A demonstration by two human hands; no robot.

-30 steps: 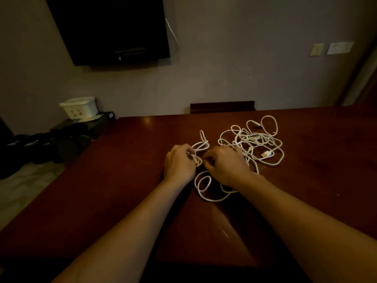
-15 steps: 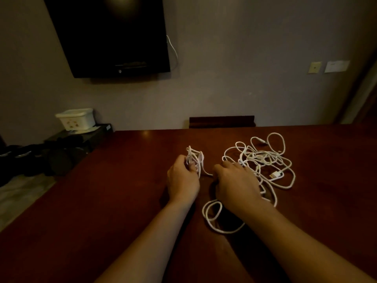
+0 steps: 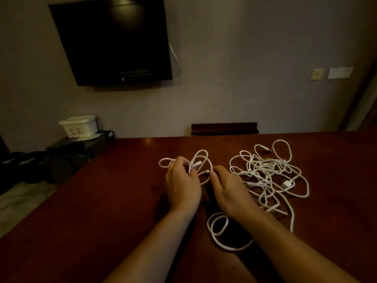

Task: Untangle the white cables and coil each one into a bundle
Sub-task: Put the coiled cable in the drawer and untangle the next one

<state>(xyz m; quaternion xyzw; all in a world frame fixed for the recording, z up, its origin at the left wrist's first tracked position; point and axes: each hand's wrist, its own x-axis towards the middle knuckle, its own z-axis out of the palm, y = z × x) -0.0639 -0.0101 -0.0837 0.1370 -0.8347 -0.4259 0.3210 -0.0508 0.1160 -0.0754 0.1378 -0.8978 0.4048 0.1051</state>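
Gripping a few small loops of white cable [image 3: 201, 160], the left hand [image 3: 182, 187] sits near the middle of the dark red-brown table [image 3: 102, 211], its fingers curled round the strands; the fingertips themselves are hidden behind the knuckles. Just to its right, the right hand [image 3: 231, 194] pinches the same cable where a thin end stretches between the two hands, though the pinch is hard to make out in the dim light. Right of the hands lies the tangled cable pile [image 3: 269, 172], with a USB plug [image 3: 286, 184] showing at its right side; how many cables it holds cannot be told. A loose loop [image 3: 219, 227] runs under the right forearm, partly covered by it. On the far wall hangs a dark television [image 3: 114, 41], cut off at the top. A white container [image 3: 78, 126] stands on a low black stand at far left.
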